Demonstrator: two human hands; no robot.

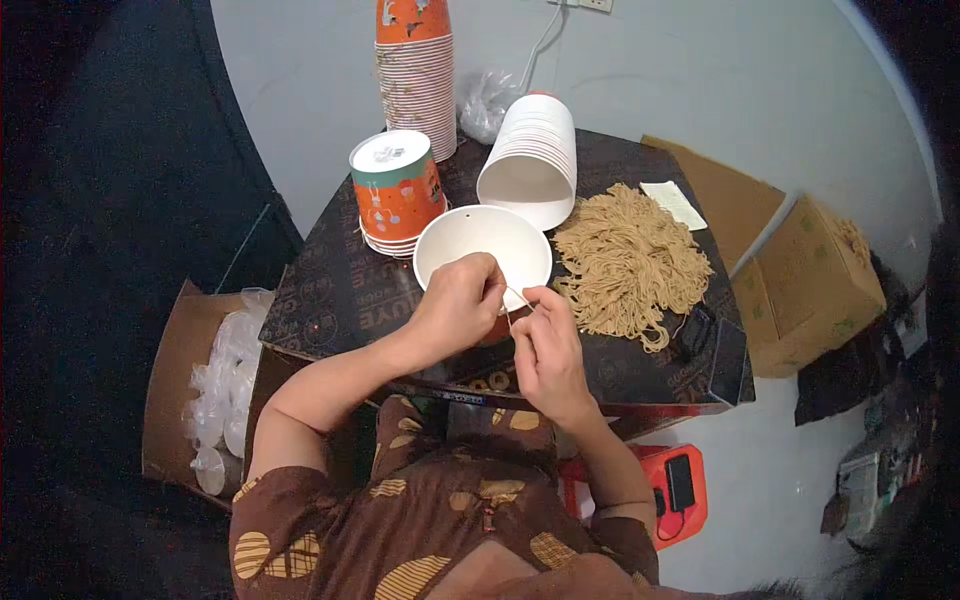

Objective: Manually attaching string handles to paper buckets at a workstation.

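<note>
Right now the person sits at a small dark table (330, 300), both forearms coming up from below and meeting over its near edge. The left hand (458, 300) is curled, knuckles upward, its fingers bunched together at the near rim of an open white paper bowl (482, 248); it looks to be gripping that rim, though the fingertips themselves are hidden behind the knuckles. The left elbow is bent sharply and held out to the side. The right hand (545, 350) stands just beside it, wrist slightly raised, thumb and forefinger pinched shut on a thin pale string (518, 298) that runs across the short gap to the left hand. The other right fingers are folded loosely into the palm.

The bowl stands upright on the table, directly in front of the hands. Just to its right lies a loose heap of tan strings (628, 258), near the right hand but not touching it. Behind the bowl a stack of white bowls (530, 160) lies on its side, mouth toward the person. To the left stands an upturned orange printed cup stack (397, 190), and a taller orange stack (415, 70) behind it. On the floor at the left, a cardboard box (175, 380) holds clear plastic lids (222, 390).
</note>
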